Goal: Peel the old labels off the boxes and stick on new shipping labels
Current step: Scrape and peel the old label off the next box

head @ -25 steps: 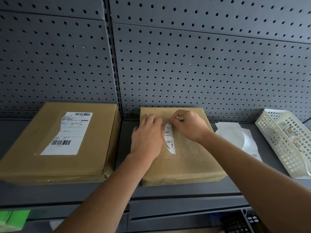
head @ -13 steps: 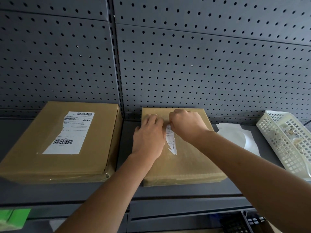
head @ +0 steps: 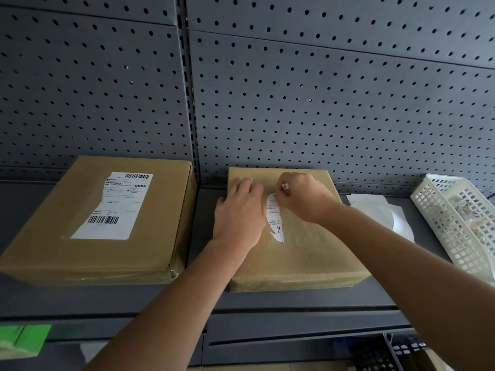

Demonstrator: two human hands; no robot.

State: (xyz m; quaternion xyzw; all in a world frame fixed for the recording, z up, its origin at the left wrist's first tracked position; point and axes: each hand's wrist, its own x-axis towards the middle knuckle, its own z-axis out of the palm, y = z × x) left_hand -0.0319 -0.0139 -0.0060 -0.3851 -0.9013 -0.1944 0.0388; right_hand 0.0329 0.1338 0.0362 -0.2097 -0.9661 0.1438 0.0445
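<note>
Change: right hand [head: 305,196] has slid a little to the right since half a second ago, off the top of the torn label [head: 274,218]; left hand [head: 239,210] has stayed put.
Right hand: fingers curled tight at the upper end of the torn label, pinching it; a small pale bit shows at the fingertips, possibly a lifted corner, but I can't be sure.
Left hand: flat on the middle box [head: 308,253], fingers straight and together, pressing down just left of the torn label.
Torn label: narrow white strip with ragged edges and some print, stuck on top of the middle box between the two hands.
Middle box: brown cardboard, flat on the grey shelf [head: 294,298], back edge at the pegboard [head: 321,103].
Left box: [head: 80,250] same brown card, apart from the middle box, carrying a larger label [head: 117,207] with barcodes and a torn left edge.
Right side: white sheets [head: 375,207] lie on the shelf beside the middle box; white plastic basket [head: 450,223] past them, with pale scraps inside.
Lower left: green object [head: 21,338], blurred.
</note>
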